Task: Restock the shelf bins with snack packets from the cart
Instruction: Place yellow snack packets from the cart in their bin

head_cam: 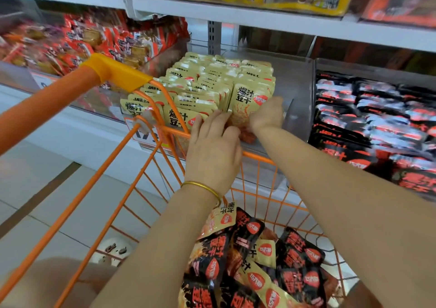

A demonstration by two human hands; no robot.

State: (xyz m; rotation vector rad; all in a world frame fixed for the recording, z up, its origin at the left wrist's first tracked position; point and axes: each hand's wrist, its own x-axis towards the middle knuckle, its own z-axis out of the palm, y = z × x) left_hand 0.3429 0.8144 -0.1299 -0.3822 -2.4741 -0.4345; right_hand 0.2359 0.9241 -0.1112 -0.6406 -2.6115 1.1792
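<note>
Reaching over the front rim of the orange cart (257, 154), both hands work at the near edge of a clear bin (297, 88) at the frame's centre. That rim runs just beneath the bin's front lip, so both forearms cross it. Overhead, the white edge of the next shelf (236, 12) spans the upper frame, with a gap between it and the packet tops. Tan packets (207, 76) stand upright in tight rows across the left and middle of the bin; right of them a bare strip of the bin's floor runs to its right wall. The cart's yellow handle corner (118, 71) stands in front of the bin's left part.

A front packet (247, 100) heads the rightmost row. The right hand (267, 114) grips it at its right edge, curled fingers hidden behind the hand, with the bare strip just beside the knuckles. The left hand (212, 149), wearing a gold bracelet (203, 187), has its fingers (200, 124) nearly straight, pressing on the lower faces of the front packets, touching the same packet's left side.

Loose black and tan packets (259, 260) lie heaped in the cart at lower centre. Neighbouring bins hold red packets (94, 41) at upper left and black packets (368, 119) at right.
</note>
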